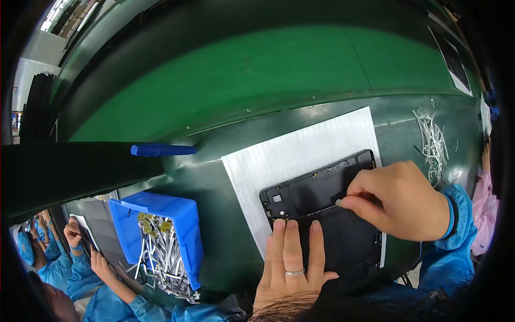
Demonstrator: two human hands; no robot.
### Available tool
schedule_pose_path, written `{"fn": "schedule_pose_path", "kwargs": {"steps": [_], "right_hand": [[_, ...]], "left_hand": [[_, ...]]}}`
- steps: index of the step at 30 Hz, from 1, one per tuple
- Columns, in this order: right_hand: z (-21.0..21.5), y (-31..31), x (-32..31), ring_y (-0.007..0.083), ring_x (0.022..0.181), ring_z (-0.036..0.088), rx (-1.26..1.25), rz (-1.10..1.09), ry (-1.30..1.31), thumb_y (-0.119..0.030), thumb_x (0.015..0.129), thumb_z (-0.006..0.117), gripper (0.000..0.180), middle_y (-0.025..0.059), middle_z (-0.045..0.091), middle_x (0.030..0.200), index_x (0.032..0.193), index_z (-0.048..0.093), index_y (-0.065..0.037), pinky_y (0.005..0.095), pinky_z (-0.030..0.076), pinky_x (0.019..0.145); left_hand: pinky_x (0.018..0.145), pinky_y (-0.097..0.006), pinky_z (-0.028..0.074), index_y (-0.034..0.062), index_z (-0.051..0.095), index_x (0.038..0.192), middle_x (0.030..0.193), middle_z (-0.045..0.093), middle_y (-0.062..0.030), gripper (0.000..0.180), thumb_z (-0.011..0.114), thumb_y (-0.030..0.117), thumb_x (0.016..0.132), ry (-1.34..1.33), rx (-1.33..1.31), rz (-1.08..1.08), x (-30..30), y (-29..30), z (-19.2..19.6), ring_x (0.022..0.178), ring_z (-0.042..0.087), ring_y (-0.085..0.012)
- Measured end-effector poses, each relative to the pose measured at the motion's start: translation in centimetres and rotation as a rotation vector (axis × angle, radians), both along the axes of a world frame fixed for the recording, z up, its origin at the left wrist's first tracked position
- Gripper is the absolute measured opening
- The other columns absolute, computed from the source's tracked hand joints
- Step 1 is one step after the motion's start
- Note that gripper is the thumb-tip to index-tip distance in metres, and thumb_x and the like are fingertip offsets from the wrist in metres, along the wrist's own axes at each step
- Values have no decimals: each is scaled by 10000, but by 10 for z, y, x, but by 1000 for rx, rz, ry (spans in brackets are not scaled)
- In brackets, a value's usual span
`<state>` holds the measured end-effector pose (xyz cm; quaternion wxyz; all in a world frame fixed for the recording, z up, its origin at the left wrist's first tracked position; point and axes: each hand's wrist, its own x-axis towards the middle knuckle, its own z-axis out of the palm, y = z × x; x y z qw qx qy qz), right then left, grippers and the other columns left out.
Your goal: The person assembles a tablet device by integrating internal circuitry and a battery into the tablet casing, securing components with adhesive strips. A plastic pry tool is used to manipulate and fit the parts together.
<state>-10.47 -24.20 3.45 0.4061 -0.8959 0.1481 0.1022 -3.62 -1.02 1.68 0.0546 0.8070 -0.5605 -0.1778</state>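
A black tablet housing (308, 194), its inner side up with small parts along the rim, lies tilted on a white sheet (289, 140). My left hand (292, 263), a ring on one finger, rests flat with fingers stretched over the housing's near left part. Above the housing's middle, my right hand (399, 198) is closed in a pinch. Its thumb and fingertips are at the inner edge that runs across the housing. Whatever lies between those fingertips is too small to make out.
To the left stands a blue bin (192, 236) full of thin metallic-looking strips (163, 263). A blue pen-like object (163, 149) lies at the dark ledge's end. Loose white strips (432, 142) are heaped at right. Co-workers in blue (80, 273) and pink (485, 214) sit on either side.
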Motion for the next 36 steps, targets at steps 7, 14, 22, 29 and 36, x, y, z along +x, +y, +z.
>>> {"fn": "schedule_pose_path", "kwargs": {"steps": [7,14,22,29,36], "right_hand": [[-8,8,-11,268,542,636,-299,18,-90,-142,871,799,179,68,626,655,835,642,-64,371,466,479],[-8,9,-7,258,518,614,-316,40,-96,-158,844,811,201,56,594,631,820,631,-71,366,464,474],[-8,9,-5,234,470,585,-265,7,-101,-117,811,853,198,43,616,613,793,664,-58,362,404,438],[-10,7,-6,227,465,585,-267,8,-103,-117,816,849,193,40,618,612,804,665,-60,360,406,436],[-9,7,-5,216,469,593,-242,21,-99,-122,827,849,197,33,630,621,814,661,-62,345,413,431]], "left_hand": [[1137,-485,492,111,565,1496,1447,537,-276,857,603,721,895,-47,37,-1,-6,-2,-5,1362,578,-424],[1062,-447,562,121,633,1432,1360,599,-239,746,433,706,1015,-117,-6,21,-6,2,-3,1290,638,-389],[1010,-455,601,141,678,1383,1297,643,-219,695,333,660,1075,-145,-19,38,-7,0,-5,1233,675,-377],[988,-445,618,115,685,1370,1295,648,-218,715,326,659,1077,-388,-244,-44,-9,12,-45,1211,688,-379],[989,-444,620,88,680,1367,1298,644,-219,720,358,658,1066,-353,-209,26,-14,8,-35,1227,678,-378]]}}
